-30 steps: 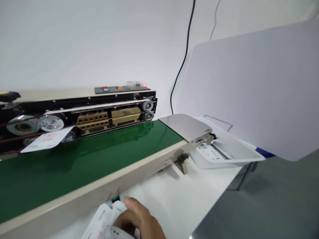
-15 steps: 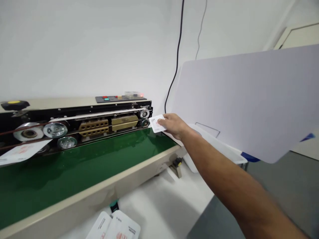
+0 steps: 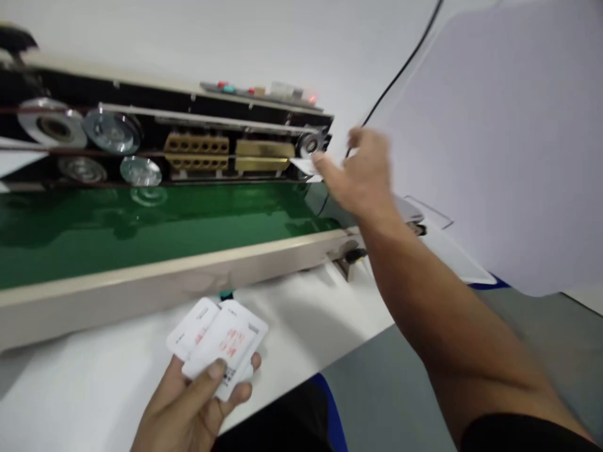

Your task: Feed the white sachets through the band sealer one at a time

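Your right hand [image 3: 362,172], blurred with grip unclear, is on a white sachet [image 3: 304,165] at the infeed end of the band sealer [image 3: 198,103], while your left hand [image 3: 188,408] holds further sachets [image 3: 219,339] below the green conveyor [image 3: 155,226].

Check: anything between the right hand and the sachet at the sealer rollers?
Nothing visible. The right hand is blurred, but its fingertips overlap the sachet at the rollers, with no object between them.
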{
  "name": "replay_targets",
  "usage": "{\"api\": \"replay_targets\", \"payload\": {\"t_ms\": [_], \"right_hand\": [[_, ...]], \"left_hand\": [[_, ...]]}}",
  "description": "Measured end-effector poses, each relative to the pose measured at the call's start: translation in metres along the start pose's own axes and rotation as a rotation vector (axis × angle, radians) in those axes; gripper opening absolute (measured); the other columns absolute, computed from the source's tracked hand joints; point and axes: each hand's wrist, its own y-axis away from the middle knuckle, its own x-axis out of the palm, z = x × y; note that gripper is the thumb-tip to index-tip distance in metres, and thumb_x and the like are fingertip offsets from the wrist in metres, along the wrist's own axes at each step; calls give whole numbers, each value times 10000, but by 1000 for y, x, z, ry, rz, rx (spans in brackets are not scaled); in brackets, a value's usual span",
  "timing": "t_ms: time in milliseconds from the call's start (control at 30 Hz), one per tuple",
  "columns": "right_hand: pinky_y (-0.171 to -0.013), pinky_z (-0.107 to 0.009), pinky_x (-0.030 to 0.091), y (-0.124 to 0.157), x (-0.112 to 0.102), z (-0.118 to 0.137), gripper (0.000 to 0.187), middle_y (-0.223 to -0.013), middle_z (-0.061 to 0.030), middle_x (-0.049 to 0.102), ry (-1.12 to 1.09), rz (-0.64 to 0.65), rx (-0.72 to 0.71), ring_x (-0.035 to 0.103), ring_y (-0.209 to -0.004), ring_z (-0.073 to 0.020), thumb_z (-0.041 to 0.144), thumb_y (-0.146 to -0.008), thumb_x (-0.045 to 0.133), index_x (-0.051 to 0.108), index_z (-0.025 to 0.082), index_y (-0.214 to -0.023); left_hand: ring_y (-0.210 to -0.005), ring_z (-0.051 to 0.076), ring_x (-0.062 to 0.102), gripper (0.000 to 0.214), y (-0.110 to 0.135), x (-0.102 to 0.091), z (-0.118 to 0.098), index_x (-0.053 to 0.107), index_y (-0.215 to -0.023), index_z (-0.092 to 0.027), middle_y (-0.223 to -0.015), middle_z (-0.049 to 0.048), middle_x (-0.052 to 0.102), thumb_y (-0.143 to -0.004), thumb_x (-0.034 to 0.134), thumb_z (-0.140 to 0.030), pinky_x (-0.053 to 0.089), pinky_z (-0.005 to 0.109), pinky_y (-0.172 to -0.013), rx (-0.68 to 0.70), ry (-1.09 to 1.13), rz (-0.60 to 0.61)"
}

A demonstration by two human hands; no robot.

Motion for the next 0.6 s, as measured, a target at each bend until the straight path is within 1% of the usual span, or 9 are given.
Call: {"api": "replay_targets", "payload": {"t_ms": [33,67,100,133,167,267,333,400,600], "right_hand": [[-882,-326,430,26,-5,5,430,-1211,-130,517,-23,-105,-167,518,-1093,-220,286,-872,699,529,80,-1208],[-826,-328,447,55,-10,8,313,-1111,-92,540,-102,-124,-267,543,-968,-190,298,-920,638,539,132,-1165],[-772,-345,447,85,-14,11,213,-982,-57,534,-167,-99,-288,527,-839,-177,316,-929,627,552,175,-1070],[-725,-355,445,116,-16,12,242,-914,-40,517,-218,71,-314,505,-768,-177,344,-911,656,533,201,-1062],[-717,-362,453,144,-16,11,300,-975,-55,510,-285,267,-290,506,-809,-194,358,-889,677,509,213,-1091],[-701,-369,482,204,-1,7,425,-1062,-66,496,-456,567,-68,525,-835,-201,394,-865,683,452,218,-1175],[-688,-370,486,219,13,6,420,-1034,-58,509,-518,675,69,540,-813,-197,448,-874,668,463,209,-1152],[-698,-378,483,221,21,7,361,-995,-54,522,-557,735,111,551,-812,-200,465,-896,635,498,197,-1095],[-789,-405,500,216,22,1,226,-1018,-55,588,-672,672,223,599,-898,-215,360,-949,608,529,219,-1107]], "left_hand": [[-984,294,709,852,0,1,-1,205,-1522,-289,-1123,108,729,-846,718,-216,601,310,-718,37,29,4],[-956,288,714,825,0,3,-1,235,-1513,-297,-1137,97,722,-848,717,-227,602,309,-701,72,42,13],[-932,274,715,793,0,4,-2,259,-1505,-294,-1134,91,719,-855,709,-231,599,303,-693,94,46,26],[-926,260,711,755,0,5,-2,275,-1499,-284,-1130,93,718,-870,689,-230,595,301,-696,105,50,37],[-935,251,703,718,0,5,-2,284,-1494,-277,-1135,98,715,-888,665,-227,592,304,-703,111,54,47],[-1008,243,676,673,-1,3,-2,295,-1490,-295,-1165,96,707,-911,625,-203,581,326,-761,111,91,62],[-1030,241,675,693,-2,1,-2,290,-1493,-341,-1157,73,713,-907,629,-192,567,356,-847,112,116,54],[-1065,239,668,727,-2,-1,-2,282,-1495,-383,-1156,53,718,-896,647,-191,539,371,-926,110,142,38],[-1303,351,493,530,-8,3,-5,368,-1473,-380,-1377,75,592,-964,514,-349,543,528,-934,124,331,79]]}}
